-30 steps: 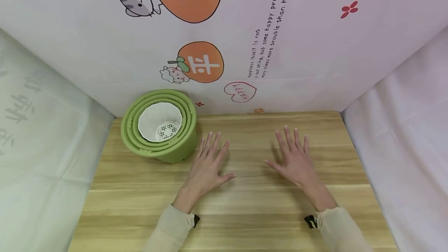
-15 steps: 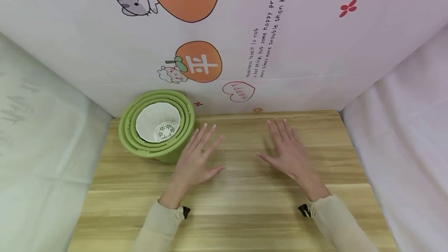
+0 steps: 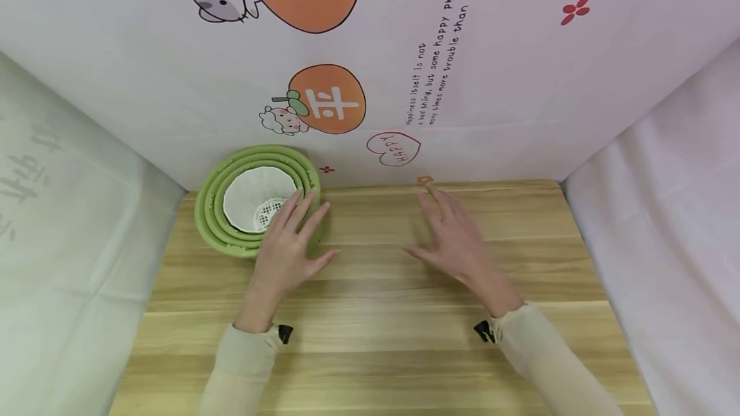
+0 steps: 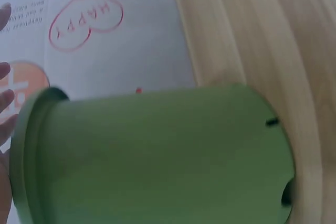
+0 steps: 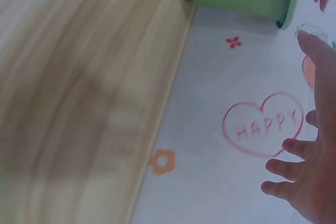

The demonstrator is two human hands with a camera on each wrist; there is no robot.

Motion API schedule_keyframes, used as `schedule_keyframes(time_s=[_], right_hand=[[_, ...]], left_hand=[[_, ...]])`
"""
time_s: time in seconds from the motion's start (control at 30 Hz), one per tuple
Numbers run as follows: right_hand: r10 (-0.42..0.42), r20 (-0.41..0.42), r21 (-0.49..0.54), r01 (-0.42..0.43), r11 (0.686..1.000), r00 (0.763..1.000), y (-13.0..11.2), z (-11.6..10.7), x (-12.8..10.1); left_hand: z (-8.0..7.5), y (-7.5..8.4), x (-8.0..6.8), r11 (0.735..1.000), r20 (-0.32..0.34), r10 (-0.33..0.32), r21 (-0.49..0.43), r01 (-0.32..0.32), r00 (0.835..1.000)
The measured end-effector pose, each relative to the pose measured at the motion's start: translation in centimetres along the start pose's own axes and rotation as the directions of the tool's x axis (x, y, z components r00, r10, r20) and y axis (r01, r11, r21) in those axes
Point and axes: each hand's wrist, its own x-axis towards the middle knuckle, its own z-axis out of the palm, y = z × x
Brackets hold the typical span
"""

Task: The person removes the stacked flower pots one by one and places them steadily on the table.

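We look down on a pale wooden table (image 3: pixel 405 339) walled by white cloth printed with cartoon animals, orange fruit and a red heart reading HAPPY (image 3: pixel 393 148). At ten o'clock on the table, against the back cloth, stands a green pot (image 3: pixel 216 226), really a nest of green pots with a white perforated liner (image 3: pixel 248 201) innermost.

Our left hand (image 3: pixel 286 249) lies over the pot's near rim at four o'clock, fingers straight and spread, tips reaching the liner's edge; it grips nothing, and we cannot tell whether it touches the rim or hovers just above. Our right hand (image 3: pixel 457 242) is well apart at two o'clock, fingers likewise straight and spread, holding nothing, over bare wood near the back edge.

We judge the pot to be thin moulded plastic: light, stiff, smooth and a little slippery, unlikely to break. The nested pieces may slide apart, so the outer wall below the thick rim looks the surest place to take hold, with both hands on opposite sides.

The left wrist view shows what the head view hides: the pot's smooth tapering outer wall (image 4: pixel 157 156) and a dark drain notch (image 4: pixel 286 195) near its base. The right wrist view shows the heart and a small orange flower (image 5: pixel 161 162) up close, with only the pot's base at twelve o'clock
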Motion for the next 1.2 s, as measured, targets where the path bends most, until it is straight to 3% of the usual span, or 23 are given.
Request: schedule_keyframes(time_s=[0.23, 0.5, 0.83, 1.2], right_hand=[[-0.069, -0.045, 0.0, 0.069, 0.998, 0.997, -1.7, 0.2, 2.4], [-0.117, -0.037, -0.006, 0.117, 0.993, 0.992, -3.0, 0.1, 3.7], [-0.162, -0.017, -0.041, 0.162, 0.986, 0.987, -4.3, -0.3, 5.2], [-0.19, -0.005, -0.036, 0.189, 0.981, 0.982, -5.6, -0.4, 6.8]], left_hand=[[-1.3, -1.5, -0.6, 0.997, -0.043, -0.07, 0.032, 0.072, 0.997], [-2.3, -3.1, -0.9, 0.993, -0.128, -0.109, 0.04, 0.115, 0.986], [-3.1, -5.0, -1.1, 0.99, -0.132, -0.131, 0.028, 0.136, 0.983], [-4.0, -7.1, -1.5, 0.974, -0.14, -0.225, -0.025, 0.224, 0.964]])
